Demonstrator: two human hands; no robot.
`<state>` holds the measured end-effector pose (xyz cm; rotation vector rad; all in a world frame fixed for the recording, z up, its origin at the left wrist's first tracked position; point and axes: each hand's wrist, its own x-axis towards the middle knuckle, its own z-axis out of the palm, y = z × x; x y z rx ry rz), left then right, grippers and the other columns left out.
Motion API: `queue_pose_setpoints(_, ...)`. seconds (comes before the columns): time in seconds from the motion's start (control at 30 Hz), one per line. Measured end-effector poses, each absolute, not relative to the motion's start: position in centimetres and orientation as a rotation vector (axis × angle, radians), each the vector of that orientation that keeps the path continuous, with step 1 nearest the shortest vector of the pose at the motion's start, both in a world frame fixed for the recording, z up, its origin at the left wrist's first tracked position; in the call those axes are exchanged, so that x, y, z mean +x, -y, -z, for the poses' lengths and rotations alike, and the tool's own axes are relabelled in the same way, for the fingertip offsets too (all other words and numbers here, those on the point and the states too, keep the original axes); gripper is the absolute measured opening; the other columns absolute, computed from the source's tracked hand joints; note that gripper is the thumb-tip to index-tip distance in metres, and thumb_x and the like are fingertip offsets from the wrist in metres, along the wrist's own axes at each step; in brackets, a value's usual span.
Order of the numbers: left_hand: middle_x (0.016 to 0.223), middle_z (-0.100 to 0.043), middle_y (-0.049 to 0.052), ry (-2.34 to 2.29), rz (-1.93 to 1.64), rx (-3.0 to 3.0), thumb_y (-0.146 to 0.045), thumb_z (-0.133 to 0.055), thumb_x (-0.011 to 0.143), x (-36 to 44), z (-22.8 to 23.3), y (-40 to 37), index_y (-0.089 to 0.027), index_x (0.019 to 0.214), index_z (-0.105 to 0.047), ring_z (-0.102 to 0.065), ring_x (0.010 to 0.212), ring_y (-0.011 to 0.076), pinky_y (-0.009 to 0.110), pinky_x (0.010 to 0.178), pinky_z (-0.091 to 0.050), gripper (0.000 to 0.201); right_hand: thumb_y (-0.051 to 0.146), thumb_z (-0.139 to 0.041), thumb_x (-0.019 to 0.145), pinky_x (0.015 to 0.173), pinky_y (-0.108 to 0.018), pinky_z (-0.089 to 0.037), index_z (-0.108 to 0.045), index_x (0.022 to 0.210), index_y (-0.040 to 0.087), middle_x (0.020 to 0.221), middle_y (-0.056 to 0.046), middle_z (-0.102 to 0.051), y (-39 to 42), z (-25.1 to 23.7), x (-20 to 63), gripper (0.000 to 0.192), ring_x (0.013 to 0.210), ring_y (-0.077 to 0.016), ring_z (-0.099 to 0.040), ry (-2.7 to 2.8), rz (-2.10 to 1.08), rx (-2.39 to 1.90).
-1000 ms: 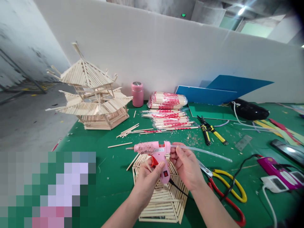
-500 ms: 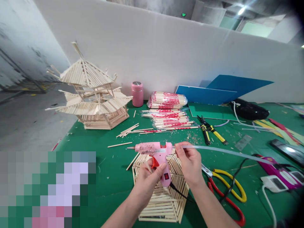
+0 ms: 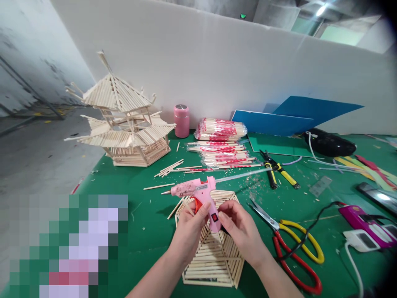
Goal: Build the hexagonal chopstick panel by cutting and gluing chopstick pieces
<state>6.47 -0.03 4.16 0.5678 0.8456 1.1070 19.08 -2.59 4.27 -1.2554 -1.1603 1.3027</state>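
Note:
My left hand (image 3: 190, 227) is closed round the handle of a pink hot glue gun (image 3: 203, 192), near its orange trigger. A short wooden stick (image 3: 188, 205) is also held in that hand's fingers. The nozzle points left, and a long clear glue stick (image 3: 242, 176) juts from the back of the gun. My right hand (image 3: 240, 231) has its fingers curled against the handle, by the red switch; its fingertips are partly hidden. Beneath both hands lies a many-sided panel of wooden sticks (image 3: 211, 265), partly covered by them.
A pagoda model of sticks (image 3: 124, 124) stands back left, near a pink flask (image 3: 181, 122). Packed chopsticks (image 3: 220, 130) lie behind. Yellow-handled pliers (image 3: 277, 169), large scissors (image 3: 291, 242), a purple power strip (image 3: 361, 223) and blue boards (image 3: 276, 122) occupy the right.
My right hand has let go of the glue stick and moved down to the gun's handle. The gun has tilted, its back end and the glue stick now angled upward.

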Motion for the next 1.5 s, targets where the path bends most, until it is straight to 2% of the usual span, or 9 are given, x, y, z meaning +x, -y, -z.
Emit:
queue_pose_setpoints(0.2, 0.057, -0.053, -0.003, -0.835, -1.087, 0.662, -0.034, -0.067, 0.067, 6.4, -3.7, 0.2, -0.013, 0.071, -0.058, -0.046, 0.051, 0.0064, 0.017, 0.049, -0.038, 0.024, 0.036, -0.052, 0.081, 0.065, -0.026, -0.043, -0.056, 0.09, 0.018, 0.079, -0.002, -0.055, 2.9, -5.1, 18.7, 0.02, 0.072, -0.014, -0.053, 1.236, -1.536, -1.126)
queue_pose_setpoints(0.4, 0.05, -0.048, -0.005, -0.817, -0.951, 0.714, -0.04, -0.062, 0.071, 6.4, -2.8, 0.6, -0.016, 0.067, -0.048, -0.043, 0.041, 0.0057, 0.017, 0.038, -0.033, 0.028, 0.036, -0.047, 0.083, 0.056, -0.021, -0.043, -0.057, 0.101, 0.021, 0.073, 0.001, -0.049, 2.8, -5.4, 18.4, 0.025, 0.062, -0.0104, -0.046, 1.238, -1.602, -1.04)
queue_pose_setpoints(0.57, 0.05, -0.049, -0.005, -0.832, -0.945, 0.702, -0.041, -0.063, 0.069, 6.4, -2.6, 0.6, -0.016, 0.067, -0.048, -0.044, 0.041, 0.0057, 0.017, 0.039, -0.033, 0.03, 0.036, -0.047, 0.084, 0.057, -0.022, -0.042, -0.056, 0.101, 0.023, 0.073, 0.001, -0.049, 3.0, -5.1, 18.4, 0.024, 0.062, -0.0103, -0.047, 1.23, -1.595, -1.032)
queue_pose_setpoints(0.77, 0.043, -0.042, -0.007, -0.861, -0.983, 0.768, -0.04, -0.064, 0.068, 6.8, -3.5, 0.6, -0.015, 0.062, -0.049, -0.036, 0.039, 0.0033, 0.016, 0.04, -0.027, 0.03, 0.042, -0.049, 0.081, 0.057, -0.023, -0.044, -0.062, 0.088, 0.021, 0.067, -0.001, -0.055, 2.6, -4.8, 18.2, 0.026, 0.063, -0.0132, -0.052, 1.07, -1.558, -1.04)
queue_pose_setpoints(0.9, 0.052, -0.047, -0.005, -0.817, -0.944, 0.823, -0.039, -0.057, 0.075, 6.3, -4.2, 0.8, -0.016, 0.068, -0.052, -0.043, 0.049, 0.0066, 0.019, 0.052, -0.035, 0.024, 0.04, -0.054, 0.079, 0.058, -0.025, -0.046, -0.059, 0.096, 0.023, 0.073, -0.001, -0.059, 2.3, -4.3, 18.5, 0.025, 0.063, -0.0131, -0.055, 0.895, -1.546, -1.03)
queue_pose_setpoints(1.0, 0.067, -0.054, 0.0, -0.974, -0.91, 1.008, -0.039, -0.052, 0.078, 4.8, -4.6, 1.4, -0.016, 0.074, -0.058, -0.049, 0.063, 0.0114, 0.022, 0.06, -0.037, 0.024, 0.036, -0.053, 0.081, 0.06, -0.025, -0.045, -0.057, 0.094, 0.023, 0.07, 0.001, -0.058, 2.2, -4.3, 19.1, 0.019, 0.062, -0.0119, -0.054, 0.854, -1.564, -1.018)
queue_pose_setpoints(1.2, 0.07, -0.052, 0.003, -1.129, -0.775, 1.728, -0.032, -0.036, 0.086, 1.7, -4.3, 2.8, -0.018, 0.079, -0.062, -0.05, 0.066, 0.0141, 0.024, 0.061, -0.038, 0.031, 0.036, -0.052, 0.081, 0.051, -0.021, -0.039, -0.051, 0.094, 0.023, 0.059, 0.004, -0.053, 1.9, -4.5, 20.2, 0.018, 0.054, -0.0097, -0.048, 1.043, -1.383, -1.194)
queue_pose_setpoints(1.33, 0.073, -0.056, 0.005, -1.141, -0.589, 2.165, -0.025, -0.033, 0.087, 1.1, -3.4, 3.1, -0.018, 0.086, -0.059, -0.051, 0.065, 0.0152, 0.025, 0.059, -0.037, 0.028, 0.036, -0.052, 0.081, 0.049, -0.021, -0.04, -0.051, 0.094, 0.021, 0.062, 0.002, -0.055, 1.8, -4.8, 20.7, 0.02, 0.054, -0.0106, -0.049, 1.239, -1.268, -1.36)
queue_pose_setpoints(1.5, 0.065, -0.057, 0.004, -1.078, -0.543, 2.511, -0.02, -0.028, 0.087, 1.1, -2.0, 3.3, -0.015, 0.085, -0.055, -0.049, 0.055, 0.0159, 0.03, 0.056, -0.038, 0.027, 0.034, -0.056, 0.078, 0.05, -0.022, -0.042, -0.049, 0.104, 0.02, 0.06, 0.004, -0.05, 1.7, -4.4, 21.1, 0.03, 0.054, -0.0102, -0.047, 1.322, -1.329, -1.403)
